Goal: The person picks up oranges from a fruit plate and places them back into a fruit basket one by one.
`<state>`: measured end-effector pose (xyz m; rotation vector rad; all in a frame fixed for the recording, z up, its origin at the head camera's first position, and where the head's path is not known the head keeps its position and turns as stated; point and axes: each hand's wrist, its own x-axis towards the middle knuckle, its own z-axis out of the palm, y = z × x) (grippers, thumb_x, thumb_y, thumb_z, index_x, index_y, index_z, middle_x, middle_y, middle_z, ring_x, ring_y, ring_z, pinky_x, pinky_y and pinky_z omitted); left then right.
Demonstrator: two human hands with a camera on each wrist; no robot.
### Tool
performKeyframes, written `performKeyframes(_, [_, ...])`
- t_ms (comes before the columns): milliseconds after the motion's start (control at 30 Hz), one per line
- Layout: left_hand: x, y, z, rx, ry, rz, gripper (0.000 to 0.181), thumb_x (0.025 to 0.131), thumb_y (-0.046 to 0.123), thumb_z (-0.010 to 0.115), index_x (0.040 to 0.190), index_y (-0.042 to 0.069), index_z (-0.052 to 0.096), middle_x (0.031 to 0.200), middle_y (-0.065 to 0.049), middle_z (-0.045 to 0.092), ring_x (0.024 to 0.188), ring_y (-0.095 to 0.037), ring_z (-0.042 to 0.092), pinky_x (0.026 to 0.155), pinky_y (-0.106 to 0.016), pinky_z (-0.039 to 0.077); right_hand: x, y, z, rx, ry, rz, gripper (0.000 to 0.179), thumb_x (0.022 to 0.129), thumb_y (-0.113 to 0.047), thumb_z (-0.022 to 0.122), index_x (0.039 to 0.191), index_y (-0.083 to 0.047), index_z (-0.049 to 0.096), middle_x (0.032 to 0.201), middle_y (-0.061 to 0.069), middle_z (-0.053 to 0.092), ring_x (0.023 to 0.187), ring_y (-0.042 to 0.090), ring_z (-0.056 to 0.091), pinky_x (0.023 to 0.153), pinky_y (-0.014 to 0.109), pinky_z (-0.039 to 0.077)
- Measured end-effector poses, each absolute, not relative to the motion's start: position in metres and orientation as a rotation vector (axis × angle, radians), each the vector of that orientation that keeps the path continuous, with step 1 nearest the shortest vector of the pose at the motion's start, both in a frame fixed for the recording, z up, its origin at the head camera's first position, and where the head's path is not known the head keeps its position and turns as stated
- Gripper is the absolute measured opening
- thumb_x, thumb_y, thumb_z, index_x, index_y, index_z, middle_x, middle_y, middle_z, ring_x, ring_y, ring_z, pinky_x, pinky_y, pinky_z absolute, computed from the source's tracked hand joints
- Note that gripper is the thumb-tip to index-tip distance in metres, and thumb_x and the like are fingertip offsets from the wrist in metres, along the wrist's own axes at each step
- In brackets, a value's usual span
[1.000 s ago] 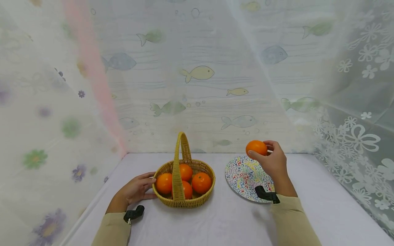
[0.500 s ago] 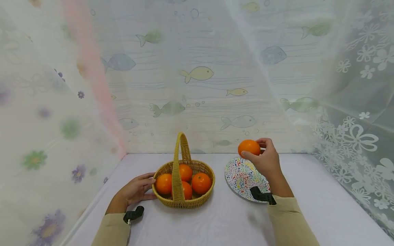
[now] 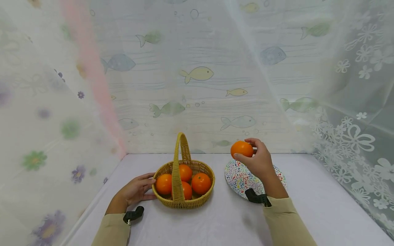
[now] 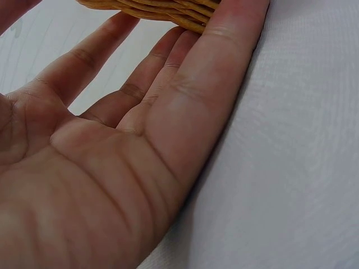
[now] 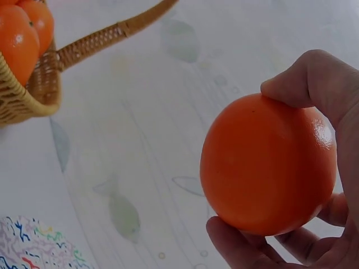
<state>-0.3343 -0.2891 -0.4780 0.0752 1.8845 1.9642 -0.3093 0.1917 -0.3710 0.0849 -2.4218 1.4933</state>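
An orange [image 3: 241, 149] is gripped in my right hand [image 3: 260, 160], raised over the far part of a round plate [image 3: 240, 177] with a multicoloured speckled pattern. Seen from the right wrist, thumb and fingers pinch the orange [image 5: 266, 165] from opposite sides. To the left stands a yellow wicker basket [image 3: 184, 204] with a tall arched handle, holding several oranges [image 3: 201, 183]. My left hand [image 3: 133, 190] rests against the basket's left side with its fingers extended. From the left wrist, those fingers [image 4: 193, 89] touch the underside edge of the wicker [image 4: 162, 12].
A white cloth [image 3: 200, 225] covers the table. Fish-patterned sheer curtain [image 3: 197, 102] hangs behind, with flowered curtains [image 3: 37, 136] at both sides. The basket and plate stand apart, with a strip of cloth between them. Each wrist wears a black camera mount [image 3: 133, 214].
My right hand has carried the orange leftward, from over the plate's middle toward its far left edge. My left hand and the basket have stayed put.
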Motion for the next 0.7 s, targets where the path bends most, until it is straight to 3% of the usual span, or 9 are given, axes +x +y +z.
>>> performKeyframes(367, [-0.334,-0.29,-0.476,0.073,1.863,1.968,0.065,0.103,0.027,0.064,0.16,0.01,0.037,0.155,-0.006,0.052,0.128,-0.018,0.061,0.099,-0.058,0.055,-0.307,0.172,-0.372,0.167,-2.455,1.529,0.076,0.078,-0.049,0.088,0.14,-0.023,0.053,0.14,0.004,0.054,0.114,0.032,0.06,0.081,0.039,0.063])
performKeyframes(700, [-0.333,-0.289,-0.474,0.055,1.862,1.973,0.067,0.102,0.027,0.065,0.16,0.009,0.036,0.154,-0.007,0.053,0.127,-0.018,0.062,0.099,-0.058,0.056,-0.302,0.15,-0.375,0.307,-2.434,1.451,0.062,0.078,-0.042,0.09,0.13,-0.029,0.058,0.134,0.002,0.059,0.111,0.031,0.067,0.084,0.043,0.064])
